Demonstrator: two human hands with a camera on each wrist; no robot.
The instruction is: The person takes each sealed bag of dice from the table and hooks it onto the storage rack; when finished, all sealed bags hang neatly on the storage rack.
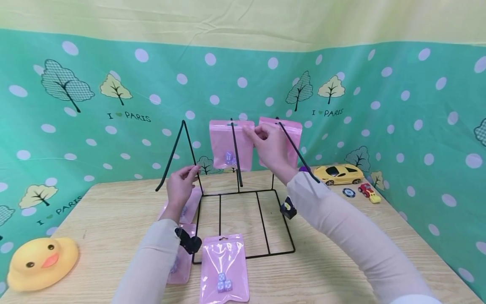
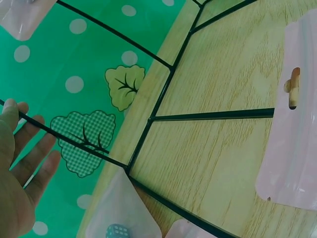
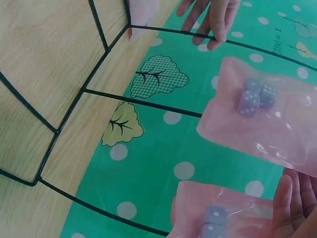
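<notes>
A black wire display rack (image 1: 239,193) stands on the table, with prongs slanting toward me. My left hand (image 1: 181,188) pinches its left upright between thumb and fingers. On the middle prong hangs a pink zip bag (image 1: 221,141) with dice inside; my right hand (image 1: 272,147) pinches this bag's upper right edge. Another pink bag (image 1: 295,133) hangs on the right prong, partly behind my right hand. The left prong carries no bag. In the right wrist view, the dice (image 3: 250,96) show through the middle bag, while the pinching fingertips are out of sight.
One pink dice bag (image 1: 224,264) lies at the rack's front edge. Further pink bags (image 1: 186,272) lie along its left side, partly under my left arm. A yellow duck (image 1: 43,264) sits at left. Toy cars (image 1: 339,174) and a round chip (image 1: 349,193) lie at back right.
</notes>
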